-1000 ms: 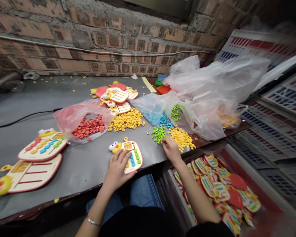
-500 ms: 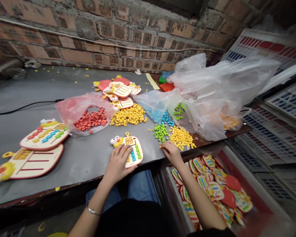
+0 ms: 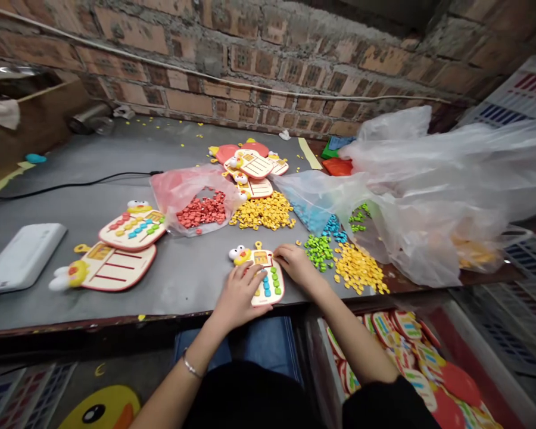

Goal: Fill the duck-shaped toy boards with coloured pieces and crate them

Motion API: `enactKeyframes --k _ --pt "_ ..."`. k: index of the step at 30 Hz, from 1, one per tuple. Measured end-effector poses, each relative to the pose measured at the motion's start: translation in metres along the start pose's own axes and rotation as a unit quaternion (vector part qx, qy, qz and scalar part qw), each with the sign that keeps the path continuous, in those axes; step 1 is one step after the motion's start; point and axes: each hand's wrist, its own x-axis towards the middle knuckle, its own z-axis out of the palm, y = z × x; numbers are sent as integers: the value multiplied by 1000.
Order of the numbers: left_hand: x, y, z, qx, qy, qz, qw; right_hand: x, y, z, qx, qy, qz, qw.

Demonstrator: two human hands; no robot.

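A duck-shaped abacus toy board (image 3: 263,275) lies at the near edge of the grey table (image 3: 116,155), with blue and green beads on its rods. My left hand (image 3: 237,295) lies on its left side, fingers spread flat over it. My right hand (image 3: 296,266) touches its right edge with fingers curled as in a pinch; what they hold is too small to make out. Piles of loose beads lie just beyond: green (image 3: 318,249), yellow (image 3: 357,269), another yellow (image 3: 262,213), blue (image 3: 331,226) and red (image 3: 202,211) in a pink bag.
Two more duck boards (image 3: 116,253) lie at the left, a stack (image 3: 250,167) at the back. A white flat device (image 3: 20,257) and a black cable (image 3: 71,185) sit left. Clear plastic bags (image 3: 429,179) cover the right. A bin of boards (image 3: 411,363) stands below right.
My right hand has come left from the yellow and green bead piles to the right edge of the board. My left hand stays on the board. The view has shifted left.
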Motion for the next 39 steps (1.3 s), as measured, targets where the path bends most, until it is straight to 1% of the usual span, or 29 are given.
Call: enactKeyframes --k 4,7,10,12,13,14,16,17,18,19,20,22,25,27,29,32,35,39 --pt "1 -1 1 -8 -6 -5 1000 16 5 8 -51 -49 -18 997" --pt "1 -1 1 -16 -8 -9 1000 25 7 4 -59 -86 -30 994" --pt "2 -2 2 -27 -9 -9 1000 38 12 -3 -2 -134 -11 991" --pt "2 -3 2 -33 -10 -10 999 51 20 -6 86 -178 30 980" --pt "2 -3 2 -36 -11 -10 999 59 25 -7 141 -211 60 965" --pt "2 -3 1 -38 -13 -10 999 66 30 -7 195 -252 92 944" --pt "3 -3 0 -40 -18 -9 999 80 40 -6 279 -336 147 888" --pt "3 -3 0 -39 -21 -8 999 86 43 -6 302 -366 159 866" --pt "3 -4 0 -38 -22 -9 999 90 45 -6 314 -383 160 854" --pt "3 -4 0 -38 -23 -10 999 92 46 -6 318 -389 152 851" --pt "3 -5 0 -38 -22 -10 999 93 46 -6 316 -386 139 856" --pt "3 -6 1 -42 -17 -9 999 88 43 -8 295 -353 111 881" --pt "3 -7 2 -52 -13 -5 999 71 35 -10 239 -257 79 933" --pt "3 -7 2 -57 -15 -8 998 57 29 -10 207 -190 67 957" --pt "3 -7 1 -61 -19 -12 998 46 25 -8 189 -147 55 969" --pt "3 -6 0 -62 -17 -12 998 35 21 -5 176 -111 9 978" --pt "2 -7 0 -58 -7 -8 998 30 21 -3 157 -96 -26 983" --pt "2 -7 0 -53 -3 -5 999 26 22 -1 117 -79 -23 990"
